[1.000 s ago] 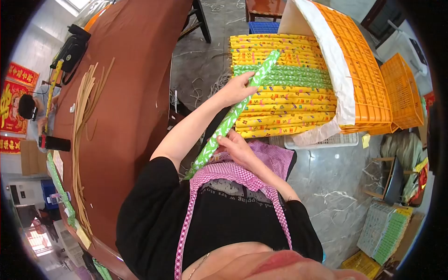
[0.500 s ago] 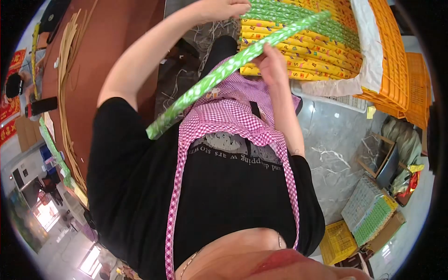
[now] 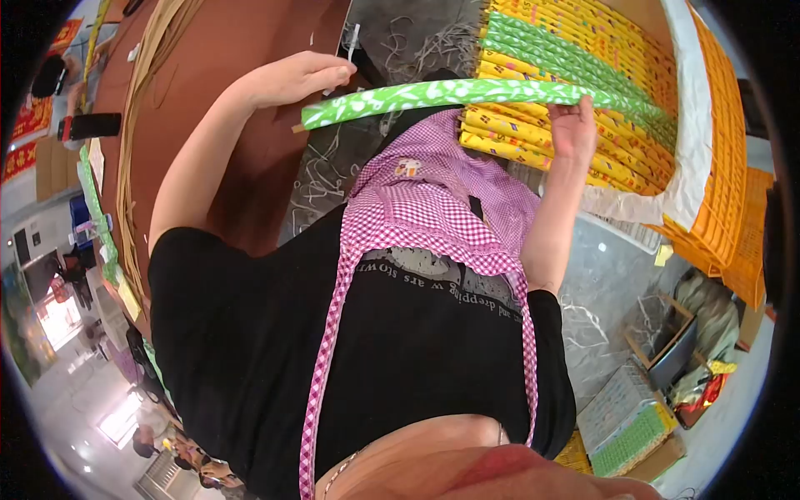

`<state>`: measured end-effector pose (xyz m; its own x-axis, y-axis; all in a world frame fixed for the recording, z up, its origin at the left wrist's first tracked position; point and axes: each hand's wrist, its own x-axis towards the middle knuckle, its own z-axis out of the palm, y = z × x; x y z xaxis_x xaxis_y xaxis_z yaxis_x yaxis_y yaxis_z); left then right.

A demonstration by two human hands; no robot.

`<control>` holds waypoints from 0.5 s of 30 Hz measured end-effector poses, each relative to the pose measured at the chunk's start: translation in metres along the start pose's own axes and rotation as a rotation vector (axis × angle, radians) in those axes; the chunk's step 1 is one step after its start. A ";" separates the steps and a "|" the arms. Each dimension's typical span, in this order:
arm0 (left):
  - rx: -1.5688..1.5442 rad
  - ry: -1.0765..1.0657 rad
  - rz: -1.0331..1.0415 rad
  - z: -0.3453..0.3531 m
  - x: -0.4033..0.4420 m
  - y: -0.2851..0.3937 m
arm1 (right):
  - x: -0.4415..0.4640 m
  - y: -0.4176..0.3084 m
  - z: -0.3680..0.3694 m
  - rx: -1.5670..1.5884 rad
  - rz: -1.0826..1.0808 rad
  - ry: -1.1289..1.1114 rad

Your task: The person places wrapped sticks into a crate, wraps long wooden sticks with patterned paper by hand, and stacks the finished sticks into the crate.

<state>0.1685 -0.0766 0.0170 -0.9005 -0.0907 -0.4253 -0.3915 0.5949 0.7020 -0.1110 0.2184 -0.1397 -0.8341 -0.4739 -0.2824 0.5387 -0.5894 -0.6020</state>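
Grey floor [image 3: 596,333] lies beside a brown-covered worktop [image 3: 250,100]. Over the worktop's edge, the left hand [image 3: 304,77] bends forward with its fingers drawn together; I cannot tell if it grips something. One long green tube with white leaf pattern [image 3: 433,94] lies across, before yellow printed rolls [image 3: 517,146]. The right hand [image 3: 573,129], palm turned upward, pinches this tube near its right end, with forearm raised.

A brown-covered table [image 3: 225,192] is occupying the left; grey floor [image 3: 600,279] is extending rightward; a bright window [image 3: 60,322] is glowing lower left.
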 end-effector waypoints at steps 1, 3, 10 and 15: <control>-0.003 0.007 -0.005 -0.002 -0.007 -0.005 | 0.003 -0.002 0.000 -0.002 0.007 -0.006; -0.062 0.002 0.067 -0.002 -0.020 -0.010 | 0.005 -0.006 0.001 0.031 -0.019 0.047; -0.632 0.027 -0.030 0.000 -0.035 -0.010 | 0.006 -0.014 0.007 -0.040 -0.075 0.062; -0.492 0.036 0.061 0.005 -0.032 -0.008 | 0.007 -0.017 0.000 -0.057 -0.093 0.060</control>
<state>0.2015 -0.0744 0.0219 -0.9272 -0.0999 -0.3610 -0.3728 0.1534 0.9151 -0.1263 0.2251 -0.1310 -0.8865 -0.3782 -0.2665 0.4527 -0.5901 -0.6684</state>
